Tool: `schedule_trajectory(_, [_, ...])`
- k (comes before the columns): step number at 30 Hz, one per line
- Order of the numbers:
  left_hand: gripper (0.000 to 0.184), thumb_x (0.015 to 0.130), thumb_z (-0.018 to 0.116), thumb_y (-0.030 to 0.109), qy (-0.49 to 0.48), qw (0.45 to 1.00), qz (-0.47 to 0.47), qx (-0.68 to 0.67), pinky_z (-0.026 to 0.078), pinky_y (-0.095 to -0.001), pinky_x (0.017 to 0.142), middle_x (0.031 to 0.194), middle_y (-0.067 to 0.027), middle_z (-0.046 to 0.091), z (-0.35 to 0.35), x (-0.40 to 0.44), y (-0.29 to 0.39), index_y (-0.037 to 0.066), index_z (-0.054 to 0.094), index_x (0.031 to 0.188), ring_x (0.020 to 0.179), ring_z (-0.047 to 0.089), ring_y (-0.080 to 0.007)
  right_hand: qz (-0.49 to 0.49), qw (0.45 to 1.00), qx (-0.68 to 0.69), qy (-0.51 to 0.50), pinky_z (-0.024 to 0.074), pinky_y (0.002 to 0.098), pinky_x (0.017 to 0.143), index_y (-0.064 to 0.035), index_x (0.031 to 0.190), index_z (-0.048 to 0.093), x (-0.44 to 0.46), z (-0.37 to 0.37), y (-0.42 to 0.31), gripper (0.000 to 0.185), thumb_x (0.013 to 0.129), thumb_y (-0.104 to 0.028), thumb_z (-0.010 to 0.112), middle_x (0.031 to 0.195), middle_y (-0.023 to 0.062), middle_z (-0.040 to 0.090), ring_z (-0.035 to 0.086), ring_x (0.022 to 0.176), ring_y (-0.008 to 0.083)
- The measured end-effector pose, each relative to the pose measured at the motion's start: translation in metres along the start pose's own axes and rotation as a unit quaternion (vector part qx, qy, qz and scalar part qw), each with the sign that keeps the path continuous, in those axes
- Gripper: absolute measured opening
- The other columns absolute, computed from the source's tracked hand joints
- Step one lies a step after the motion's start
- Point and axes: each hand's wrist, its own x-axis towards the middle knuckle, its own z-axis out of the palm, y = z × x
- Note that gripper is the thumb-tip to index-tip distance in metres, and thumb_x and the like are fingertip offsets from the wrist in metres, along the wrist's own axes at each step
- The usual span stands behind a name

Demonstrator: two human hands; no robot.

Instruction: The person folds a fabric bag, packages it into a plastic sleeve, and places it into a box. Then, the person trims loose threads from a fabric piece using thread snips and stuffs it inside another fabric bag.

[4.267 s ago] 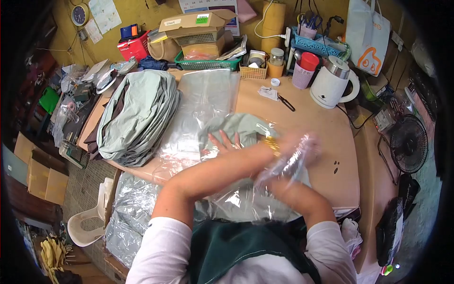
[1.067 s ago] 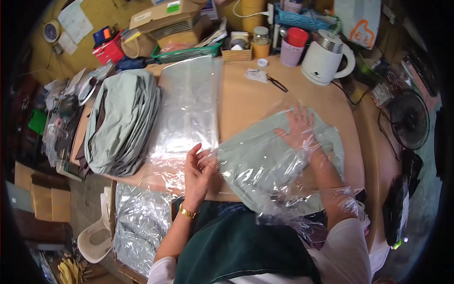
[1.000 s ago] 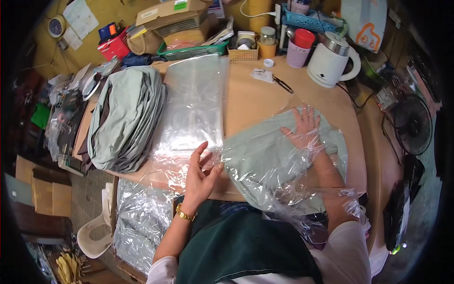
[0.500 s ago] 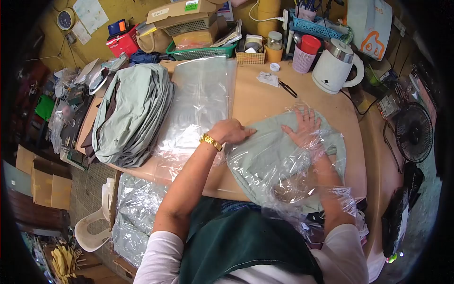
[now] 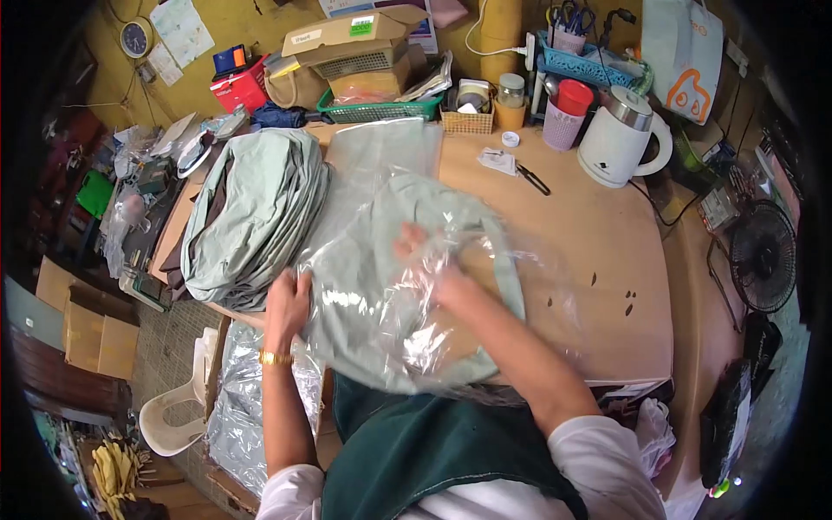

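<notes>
A pale green garment (image 5: 347, 251) lies in a clear plastic bag on the table, overlapping a stack of flat clear bags (image 5: 381, 143). My left hand (image 5: 289, 299), with a gold bracelet at the wrist, pinches the left edge of the bagged garment. My right hand (image 5: 425, 256) is inside the clear bag over the garment; it is blurred and partly behind shiny plastic, and whether its fingers grip the cloth cannot be told. To the left lies a folded pile of pale green garments (image 5: 251, 217).
Behind are a green basket (image 5: 381, 111), a small wicker basket (image 5: 468, 121), a pink cup (image 5: 562, 128) and a white kettle (image 5: 611, 143). A black cutter (image 5: 533, 178) lies on the brown table (image 5: 598, 260). Bagged garments (image 5: 247, 407) sit below left, near a white chair (image 5: 173, 420).
The bagged garment has moved left, now covering the lower part of the flat bags. My left hand has gone from pointing at its corner to pinching its left edge; my right hand has moved left.
</notes>
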Motion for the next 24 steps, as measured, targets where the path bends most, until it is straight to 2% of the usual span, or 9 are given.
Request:
schedule_trajectory(1, [0.043,0.092,0.058,0.036,-0.054,0.996,-0.043,-0.052,0.044,-0.0403,0.063,0.071,-0.0216,0.057,-0.007,-0.012,-0.008,-0.006,0.054,0.082,0.068,0.058,-0.0248,-0.002,0.93,-0.36,-0.077,0.0229,0.0588,0.111,-0.0069,0.142,0.04,-0.017,0.002,-0.033,0.061,0.095,-0.045,0.044,0.157,0.0174,0.019,0.026,0.141,0.0318])
schedule_trajectory(3, [0.037,0.093,0.063,0.03,-0.155,0.932,-0.046,-0.325,0.045,-0.0288,0.069,0.087,-0.0042,0.066,-0.013,-0.041,-0.032,-0.005,0.064,0.105,0.077,0.055,-0.0127,-0.039,0.909,-0.389,-0.143,0.0245,0.0593,0.11,-0.0024,0.133,0.049,-0.084,-0.013,-0.08,0.052,0.093,-0.035,0.052,0.153,0.022,0.024,0.033,0.136,0.0355])
schedule_trajectory(6, [0.038,0.092,0.064,0.025,-0.34,0.919,-0.075,-0.188,0.047,-0.0279,0.078,0.1,-0.004,0.066,-0.04,-0.061,-0.036,-0.005,0.062,0.116,0.085,0.058,-0.0126,-0.063,0.97,0.021,-0.233,0.0257,0.0489,0.113,0.0005,0.135,0.045,-0.166,-0.049,-0.091,0.047,0.094,-0.02,0.053,0.147,0.0251,0.033,0.032,0.137,0.0403])
schedule_trajectory(9, [0.036,0.09,0.066,0.023,-0.198,0.867,-0.115,-0.442,0.048,-0.029,0.081,0.105,-0.0057,0.066,-0.029,-0.067,-0.024,-0.005,0.064,0.114,0.089,0.059,-0.0134,-0.07,0.98,0.015,-0.185,0.0306,0.047,0.109,-0.0003,0.131,0.05,-0.163,-0.057,-0.12,0.046,0.091,-0.023,0.057,0.144,0.025,0.038,0.037,0.133,0.04])
schedule_trajectory(14, [0.028,0.089,0.068,0.019,-0.116,0.857,-0.003,-0.502,0.051,-0.0266,0.073,0.095,-0.0037,0.068,0.003,0.0,-0.001,-0.002,0.066,0.107,0.083,0.063,-0.0111,-0.039,0.99,-0.016,-0.138,0.0484,0.0426,0.09,0.0,0.108,0.067,-0.108,-0.056,-0.124,0.029,0.085,-0.018,0.062,0.113,0.0228,0.065,0.063,0.105,0.0365])
schedule_trajectory(16, [0.019,0.09,0.067,0.018,-0.026,0.819,-0.076,-0.568,0.05,-0.0239,0.051,0.071,-0.003,0.064,-0.027,0.013,0.034,0.002,0.065,0.08,0.053,0.058,-0.0104,-0.013,0.99,0.094,0.1,0.0532,0.0401,0.077,0.0001,0.093,0.07,-0.083,-0.108,-0.111,0.017,0.083,-0.008,0.058,0.091,0.0159,0.072,0.069,0.085,0.0276])
schedule_trajectory(18, [0.023,0.09,0.066,0.019,0.054,0.765,-0.091,-0.635,0.049,-0.0244,0.051,0.069,-0.0029,0.062,-0.036,0.013,0.023,0.003,0.063,0.074,0.052,0.057,-0.0107,0.001,0.93,0.257,0.263,0.0544,0.0308,0.07,0.0023,0.099,0.064,-0.092,-0.183,-0.128,0.017,0.088,0.001,0.051,0.087,0.0131,0.07,0.068,0.075,0.0206])
schedule_trajectory(23, [0.045,0.088,0.068,0.025,0.041,0.844,-0.267,-0.464,0.051,-0.0313,0.077,0.106,-0.0152,0.065,-0.002,-0.043,-0.018,-0.006,0.054,0.119,0.098,0.06,-0.0197,0.216,0.886,0.271,0.308,0.0555,0.0296,0.064,0.0041,0.102,0.06,-0.19,-0.209,-0.035,0.016,0.095,-0.007,0.052,0.084,0.0133,0.069,0.069,0.072,0.019])
schedule_trajectory(24, [0.049,0.09,0.066,0.029,-0.045,0.9,-0.152,-0.405,0.05,-0.0314,0.079,0.108,-0.0122,0.065,0.002,-0.06,-0.029,-0.005,0.053,0.124,0.096,0.061,-0.0198,0.304,0.86,0.288,0.291,0.0555,0.03,0.065,0.0054,0.109,0.059,-0.211,-0.196,-0.017,0.021,0.096,-0.01,0.053,0.085,0.013,0.069,0.069,0.073,0.0193])
